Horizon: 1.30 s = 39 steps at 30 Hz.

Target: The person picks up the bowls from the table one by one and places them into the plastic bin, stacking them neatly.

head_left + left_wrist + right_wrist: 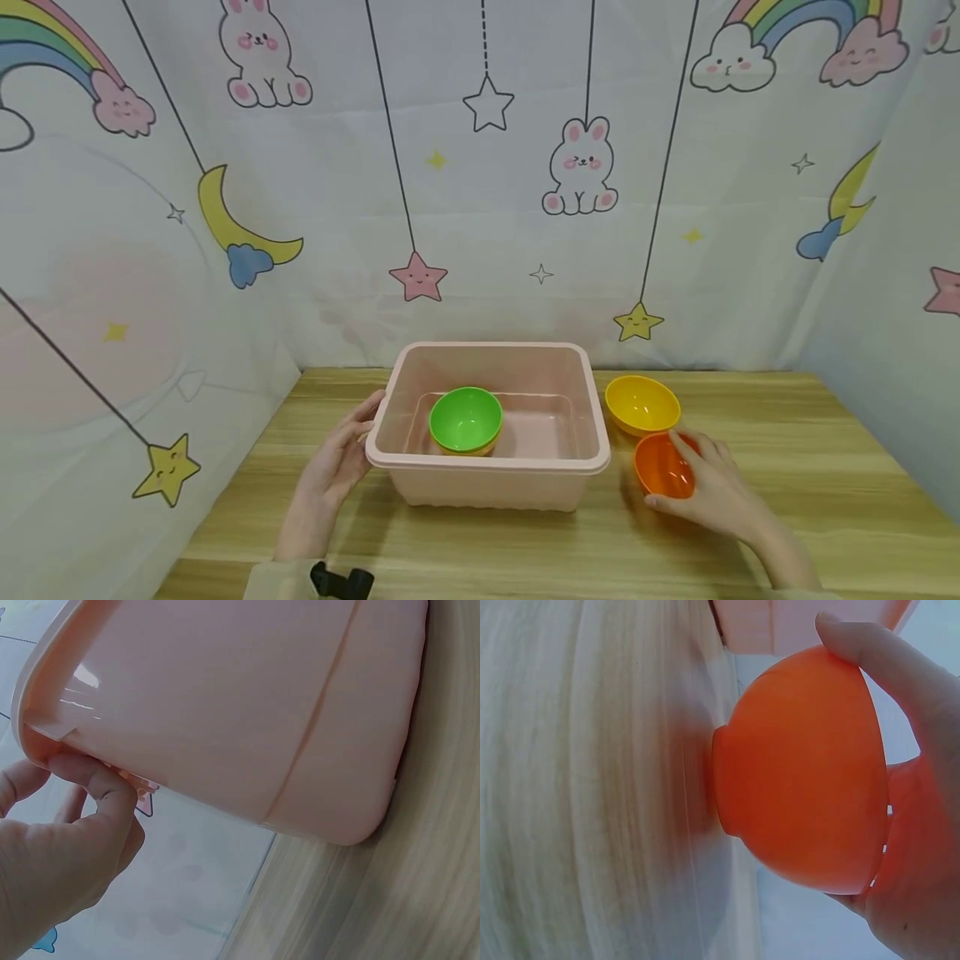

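Orange bowl (663,468) sits on the wooden table (825,467) just right of the pink plastic tub (491,483), gripped by the right hand (716,487), fingers curled round its rim. Yellow bowl (642,403) stands just behind it. Left hand (341,467) holds the tub's left rim; a green bowl (465,418) lies inside. No writing is legible.
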{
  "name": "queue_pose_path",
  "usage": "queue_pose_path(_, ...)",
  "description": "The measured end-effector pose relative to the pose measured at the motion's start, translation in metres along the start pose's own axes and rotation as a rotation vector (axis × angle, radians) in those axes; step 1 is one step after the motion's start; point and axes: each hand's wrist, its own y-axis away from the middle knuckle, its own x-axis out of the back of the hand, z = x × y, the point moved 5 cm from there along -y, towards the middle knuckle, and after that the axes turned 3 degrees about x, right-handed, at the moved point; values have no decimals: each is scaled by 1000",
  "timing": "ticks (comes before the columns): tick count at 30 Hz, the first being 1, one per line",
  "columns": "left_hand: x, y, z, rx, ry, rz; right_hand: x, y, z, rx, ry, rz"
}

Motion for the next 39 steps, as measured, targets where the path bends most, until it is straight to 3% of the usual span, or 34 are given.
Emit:
queue_pose_path(8,1,0,0,0,7,-18,-3,-1,-6,13,6,-9)
queue_pose_path(20,1,-1,-1,9,11,10,-3,0,-11,-16,26,-66)
queue_pose_path(30,1,0,0,-16,17,-8,4,1,-16,32,30,-28)
queue_pose_path(39,1,0,-1,9,0,26,12,0,-20,42,49,-32)
